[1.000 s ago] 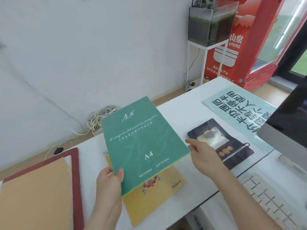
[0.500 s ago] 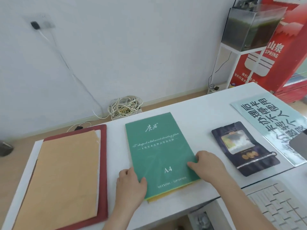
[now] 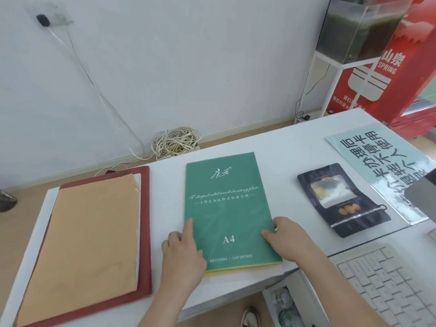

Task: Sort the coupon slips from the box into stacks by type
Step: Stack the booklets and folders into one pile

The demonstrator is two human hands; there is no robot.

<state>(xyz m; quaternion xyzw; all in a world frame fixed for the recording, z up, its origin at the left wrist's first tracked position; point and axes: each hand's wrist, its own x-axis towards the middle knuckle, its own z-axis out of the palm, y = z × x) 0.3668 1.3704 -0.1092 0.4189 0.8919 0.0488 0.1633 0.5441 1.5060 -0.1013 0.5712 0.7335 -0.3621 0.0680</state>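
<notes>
**A:** Well, where does the green box (image 3: 226, 208) lie?

**B:** It lies flat on the white table (image 3: 165, 208), in the middle, with the long side running from 6 to 12 o'clock. Its printed cover faces up. Under its near edge a yellow sheet (image 3: 236, 272) shows a little.

**A:** And the hands?

**B:** Both are at the near end of the box. The left hand (image 3: 182, 256) is at about 7 o'clock of it and covers the near left corner. Its index finger (image 3: 188, 228) is stretched straight along the left edge, and the other fingers are curled. Whether this hand really grips the box, I cannot tell.

**A:** The right one?

**B:** The right hand (image 3: 287, 239) is at about 4 o'clock of the box. Its thumb (image 3: 267, 233) lies on the cover and the fingers are bent at the right edge, so it pinches that edge.

**A:** What is around?

**B:** At 9 o'clock, apart from the box, a tan envelope (image 3: 92, 244) lies on a red folder (image 3: 144, 267). At 3 o'clock lies a dark pouch (image 3: 342, 201), and beyond it, at 2 o'clock, a pale blue sign (image 3: 377, 166). A white keyboard (image 3: 382, 284) is at 4 o'clock, lower than the table. I see no slips outside the box.
</notes>
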